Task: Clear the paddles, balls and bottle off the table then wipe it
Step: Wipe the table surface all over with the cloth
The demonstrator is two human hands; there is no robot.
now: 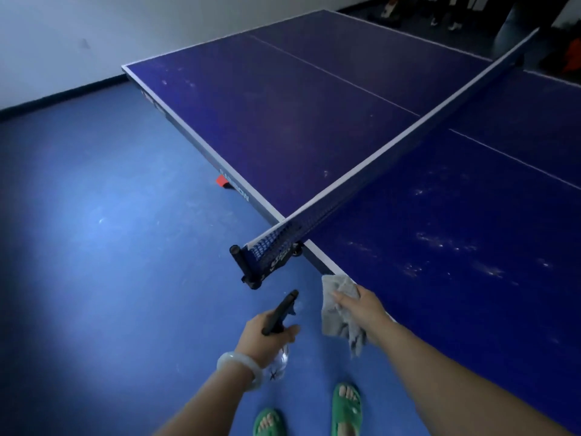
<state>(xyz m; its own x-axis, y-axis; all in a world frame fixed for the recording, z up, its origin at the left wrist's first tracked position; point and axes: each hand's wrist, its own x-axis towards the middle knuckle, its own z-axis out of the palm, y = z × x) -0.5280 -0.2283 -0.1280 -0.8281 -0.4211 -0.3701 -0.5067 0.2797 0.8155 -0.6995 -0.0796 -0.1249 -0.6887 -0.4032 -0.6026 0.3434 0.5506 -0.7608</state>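
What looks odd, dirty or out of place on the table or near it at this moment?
The table carries pale smudges, thickest on the half right of the net, around. A red thing lies on the floor under the table's edge; what it is cannot be told. Nothing looks spilled or broken.

Table runs off the right edge, far right corner not seen. Spray bottle mostly hidden behind left hand; only black trigger head and a bit of clear body show, liquid level unreadable. Grey cloth partly covered by right hand. Both forearms cut at bottom edge. Green sandals cropped at bottom. Lettering on table side blurred. Red object under table, mostly hidden. Figures at top right dark, cropped.
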